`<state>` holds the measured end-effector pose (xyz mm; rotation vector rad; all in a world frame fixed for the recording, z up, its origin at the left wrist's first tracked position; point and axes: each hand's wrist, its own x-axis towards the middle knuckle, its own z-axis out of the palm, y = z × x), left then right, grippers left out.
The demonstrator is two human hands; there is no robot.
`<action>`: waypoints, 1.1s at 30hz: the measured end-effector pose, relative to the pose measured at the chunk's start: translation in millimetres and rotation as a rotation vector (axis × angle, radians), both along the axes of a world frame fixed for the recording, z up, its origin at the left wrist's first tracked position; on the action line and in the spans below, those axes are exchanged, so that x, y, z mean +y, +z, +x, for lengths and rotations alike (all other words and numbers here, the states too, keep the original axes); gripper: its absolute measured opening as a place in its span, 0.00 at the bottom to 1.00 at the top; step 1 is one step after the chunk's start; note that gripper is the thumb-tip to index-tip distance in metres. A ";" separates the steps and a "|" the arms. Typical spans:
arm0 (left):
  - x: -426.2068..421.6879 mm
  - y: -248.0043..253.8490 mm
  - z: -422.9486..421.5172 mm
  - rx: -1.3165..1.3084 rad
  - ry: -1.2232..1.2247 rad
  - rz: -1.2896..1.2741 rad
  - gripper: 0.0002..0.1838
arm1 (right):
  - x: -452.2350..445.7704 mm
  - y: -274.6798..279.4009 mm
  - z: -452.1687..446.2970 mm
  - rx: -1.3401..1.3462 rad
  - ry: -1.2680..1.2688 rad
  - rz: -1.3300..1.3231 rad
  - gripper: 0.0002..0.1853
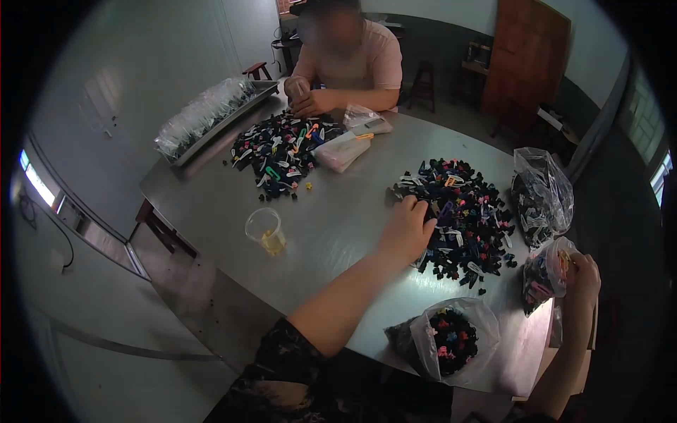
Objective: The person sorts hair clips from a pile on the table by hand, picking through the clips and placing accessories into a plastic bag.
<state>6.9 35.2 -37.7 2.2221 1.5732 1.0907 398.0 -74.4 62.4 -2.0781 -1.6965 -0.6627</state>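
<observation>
My left hand (407, 231) rests on the left side of a big pile of small hair clips (469, 218), mostly black with white, pink and orange ones among them. Its fingers are bent and spread a little, with the thumb apart; nothing shows between them. At the table's right edge, my right hand (585, 276) is closed on the rim of a small clear plastic bag (539, 282) with colourful clips inside. Yellow-orange clips show beside its fingertips. Nearer me stands an open plastic bag (486, 321) of small black, red and pink claw clips.
Across the table, a person (345, 70) works by a second clip pile (282, 151). Packs of clear bags (342, 151) lie beside it. A metal tray (233, 116) holds filled bags. A clear cup (266, 229) with yellow pieces stands left; another bag (541, 194) lies right.
</observation>
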 end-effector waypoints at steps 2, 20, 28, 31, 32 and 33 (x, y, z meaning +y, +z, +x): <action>-11.5 16.8 -2.6 0.083 0.001 -0.052 0.34 | 2.9 5.7 -9.2 0.282 0.139 -0.071 0.07; -36.2 24.9 9.4 0.461 -0.214 -0.284 0.70 | -19.5 -69.4 -135.3 0.107 0.420 -0.513 0.54; -17.8 -0.6 19.4 0.281 -0.126 0.041 0.50 | 33.7 -87.1 -149.3 0.009 0.523 -0.340 0.52; -7.4 -3.2 15.5 0.168 -0.100 0.165 0.44 | 63.7 -82.7 -155.3 -0.031 0.568 -0.204 0.45; -4.1 -2.7 12.9 0.122 -0.086 0.256 0.39 | 74.4 -80.7 -157.5 -0.043 0.571 -0.161 0.45; 0.4 -2.7 9.3 0.124 -0.082 0.252 0.39 | 83.5 -79.4 -159.7 -0.034 0.568 -0.118 0.43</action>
